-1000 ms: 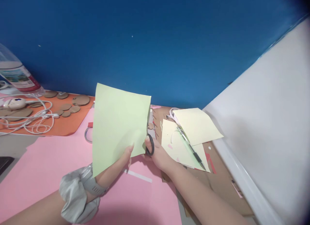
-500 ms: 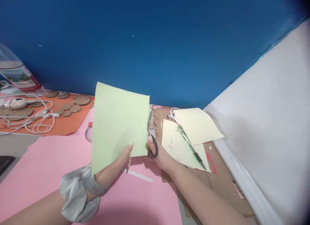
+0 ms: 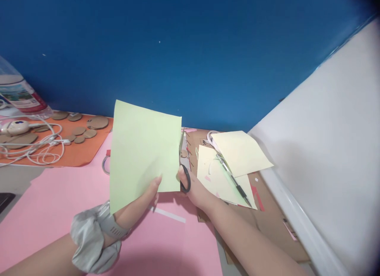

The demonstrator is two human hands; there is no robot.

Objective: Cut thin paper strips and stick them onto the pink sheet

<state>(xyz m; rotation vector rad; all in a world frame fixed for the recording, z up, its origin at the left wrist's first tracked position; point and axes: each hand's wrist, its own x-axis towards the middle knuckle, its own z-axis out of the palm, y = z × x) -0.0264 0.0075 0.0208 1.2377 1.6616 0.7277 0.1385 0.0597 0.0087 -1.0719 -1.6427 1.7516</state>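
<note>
My left hand (image 3: 145, 198) pinches the lower edge of a light green sheet of paper (image 3: 142, 153), held upright above the pink sheet (image 3: 74, 204). A grey scrunchie and watch band sit on that wrist. My right hand (image 3: 194, 191) grips black-handled scissors (image 3: 184, 171), whose blades run up along the green sheet's right edge. Most of the blades are hidden behind the paper.
Pale yellow papers (image 3: 237, 157) with a black pen (image 3: 233, 179) lie on brown cardboard (image 3: 267, 220) to the right. An orange sheet (image 3: 74, 145) at the left carries cardboard circles, white earphone cables (image 3: 35, 147) and a plastic bottle (image 3: 18, 94). A blue wall stands behind, a white surface at the right.
The green sheet and scissors shifted slightly left and up. The scissor handles opened a little half a second ago and have closed again along the right edge.
</note>
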